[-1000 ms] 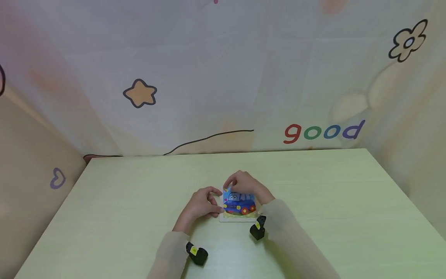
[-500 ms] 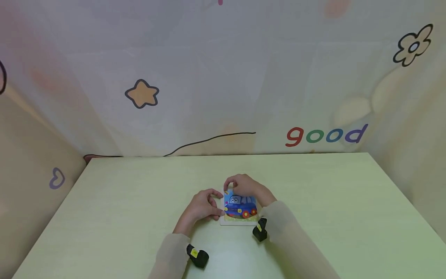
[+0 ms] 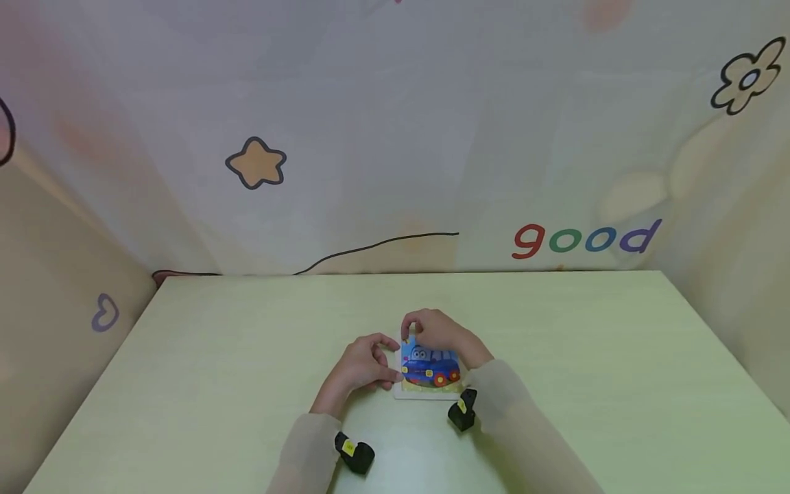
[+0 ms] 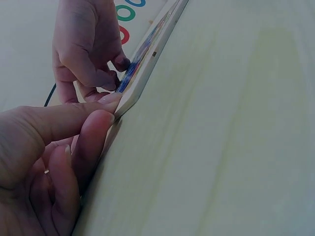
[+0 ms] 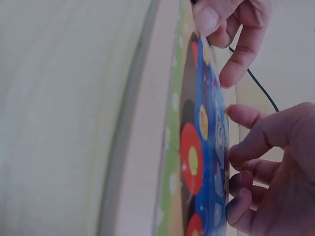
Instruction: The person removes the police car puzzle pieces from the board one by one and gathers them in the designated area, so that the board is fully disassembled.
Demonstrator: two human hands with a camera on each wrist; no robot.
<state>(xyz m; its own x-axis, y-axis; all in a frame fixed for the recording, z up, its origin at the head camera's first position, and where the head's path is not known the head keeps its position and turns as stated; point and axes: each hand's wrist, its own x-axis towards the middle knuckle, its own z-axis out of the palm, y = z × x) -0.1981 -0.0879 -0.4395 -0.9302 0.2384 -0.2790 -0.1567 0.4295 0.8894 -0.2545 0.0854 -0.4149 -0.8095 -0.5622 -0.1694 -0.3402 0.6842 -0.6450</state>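
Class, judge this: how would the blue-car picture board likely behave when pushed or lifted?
The picture board is probably stiff, since its pale edge looks straight. Broad and low, it should slide rather than roll or tip. Its thin profile suggests light weight.

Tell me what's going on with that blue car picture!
A person has both hands on a little board with a pale rim and a blue car printed on it, lying on the light table. The left hand grips the board's left side, with its thumb at the near corner. The right hand reaches over the far part, bent fingertips touching the picture. I can't tell whether it's pinching anything there.
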